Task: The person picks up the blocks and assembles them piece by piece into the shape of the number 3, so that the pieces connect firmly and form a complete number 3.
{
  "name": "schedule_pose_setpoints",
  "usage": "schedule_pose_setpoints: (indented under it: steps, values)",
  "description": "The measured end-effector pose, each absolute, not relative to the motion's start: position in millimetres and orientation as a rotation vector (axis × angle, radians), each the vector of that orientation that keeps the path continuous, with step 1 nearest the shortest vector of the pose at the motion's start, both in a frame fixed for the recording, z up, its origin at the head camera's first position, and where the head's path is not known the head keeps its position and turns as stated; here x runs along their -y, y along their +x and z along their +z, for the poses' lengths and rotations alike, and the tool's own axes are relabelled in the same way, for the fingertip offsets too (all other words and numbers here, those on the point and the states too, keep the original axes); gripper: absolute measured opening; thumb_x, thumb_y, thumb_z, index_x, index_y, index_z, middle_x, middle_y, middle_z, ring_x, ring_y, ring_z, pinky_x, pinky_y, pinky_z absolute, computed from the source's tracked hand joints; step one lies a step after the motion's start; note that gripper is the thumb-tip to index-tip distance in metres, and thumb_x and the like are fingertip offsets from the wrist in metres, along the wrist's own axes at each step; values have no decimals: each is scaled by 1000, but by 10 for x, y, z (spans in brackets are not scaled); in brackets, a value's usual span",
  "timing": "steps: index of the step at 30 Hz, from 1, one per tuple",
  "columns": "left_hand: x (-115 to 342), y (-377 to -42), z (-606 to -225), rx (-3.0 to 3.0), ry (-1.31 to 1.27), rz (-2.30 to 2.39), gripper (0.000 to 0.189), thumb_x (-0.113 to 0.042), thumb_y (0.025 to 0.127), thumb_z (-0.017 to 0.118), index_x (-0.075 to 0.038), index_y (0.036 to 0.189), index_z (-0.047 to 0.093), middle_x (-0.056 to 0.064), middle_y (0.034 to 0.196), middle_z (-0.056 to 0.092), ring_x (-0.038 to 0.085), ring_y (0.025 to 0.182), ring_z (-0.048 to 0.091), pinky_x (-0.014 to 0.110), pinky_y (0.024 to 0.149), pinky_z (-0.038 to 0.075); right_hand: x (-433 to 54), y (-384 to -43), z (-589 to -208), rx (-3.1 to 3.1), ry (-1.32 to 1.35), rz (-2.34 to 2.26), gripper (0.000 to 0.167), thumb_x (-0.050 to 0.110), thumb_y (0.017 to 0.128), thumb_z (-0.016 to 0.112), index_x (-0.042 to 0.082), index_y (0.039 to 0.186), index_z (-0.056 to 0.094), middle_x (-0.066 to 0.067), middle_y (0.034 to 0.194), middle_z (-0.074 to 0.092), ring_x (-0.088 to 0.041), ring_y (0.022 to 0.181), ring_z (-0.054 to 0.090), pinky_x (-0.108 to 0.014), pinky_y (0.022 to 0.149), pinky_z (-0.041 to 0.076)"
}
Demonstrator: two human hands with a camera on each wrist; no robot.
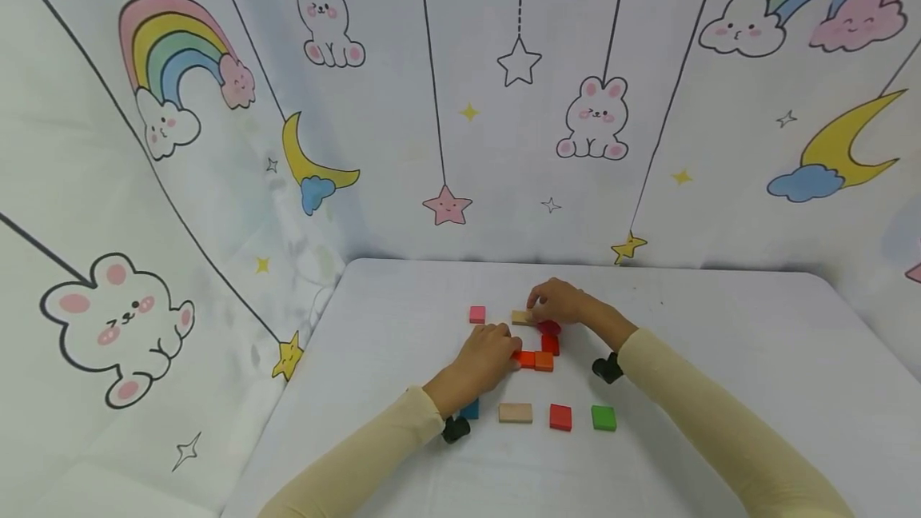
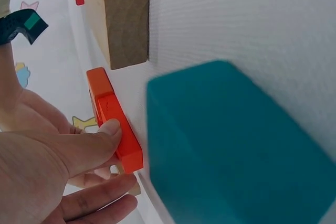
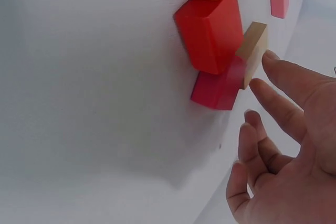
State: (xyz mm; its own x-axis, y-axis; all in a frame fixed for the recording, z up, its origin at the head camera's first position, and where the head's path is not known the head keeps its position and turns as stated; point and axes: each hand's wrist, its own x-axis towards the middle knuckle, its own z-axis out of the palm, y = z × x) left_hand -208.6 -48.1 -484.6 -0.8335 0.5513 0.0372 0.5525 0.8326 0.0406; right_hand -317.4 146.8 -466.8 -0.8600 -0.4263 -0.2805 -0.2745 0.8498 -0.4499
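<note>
We are seeing a white tabletop (image 1: 719, 302) before a printed cloth (image 1: 388, 102) that is showing three rabbits, two rainbows and two moons. The left sleeve (image 1: 360, 454) and wrist are getting in the way of the blue block (image 1: 471, 408), covering part of it from the head view. One dark wrist device (image 1: 456, 429) is showing at each wrist, two in all. We are counting ten blocks in sight: two wooden, two red, and one each of pink, crimson, orange, orange-red, blue and green. Along the near row, the blue block, near wooden block (image 1: 515, 412), near red block (image 1: 560, 417) and green block (image 1: 604, 418) are lying apart. Beyond, five are forming a bent chain: far wooden block (image 3: 254, 45), crimson block (image 3: 220, 87), far red block (image 3: 210, 32), orange block (image 2: 100, 81) and orange-red block (image 2: 128, 148). The pink block (image 1: 477, 315) is lying alone, left of the far wooden block. Our left hand (image 1: 485, 358) is pinching the orange-red block at the chain's near end. Our right hand (image 1: 561, 302) is holding its fingers apart at the far wooden block; we cannot tell whether they are touching it.
</note>
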Motion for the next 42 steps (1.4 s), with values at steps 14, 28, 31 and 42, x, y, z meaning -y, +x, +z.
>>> schedule_pose_setpoints:
  steps: [14,28,31,42]
  values:
    - [480,-2071,-4856,2907,-900,-9,22,-36,94,81,-21,110,81,-1,107,72,16,103,66,31,88,54,-966,-3136,-4728,-2798,-713,-544,36,34,96,78,15,126,74,-14,123,65,-29,112,59,-60,97,48]
    - [487,-2075,-4878,2828,-907,92,22,-37,94,82,-20,107,84,-2,103,76,16,104,68,36,98,56,-656,-3140,-4747,-2823,-751,-464,35,35,95,80,17,124,75,-14,124,63,-31,111,58,-59,97,47]
    - [482,-2069,-4873,2822,-905,104,22,-37,94,82,-20,107,83,-2,103,76,16,103,67,33,94,56,-632,-3143,-4757,-2828,-741,-431,34,36,95,80,18,123,75,-13,124,64,-30,111,59,-58,97,47]
    - [469,-2068,-4894,2811,-885,132,23,-38,93,82,-20,107,84,-3,102,76,14,100,66,31,94,55,-606,-3136,-4737,-2821,-727,-417,31,35,96,79,17,121,76,-13,123,64,-30,112,59,-61,100,46]
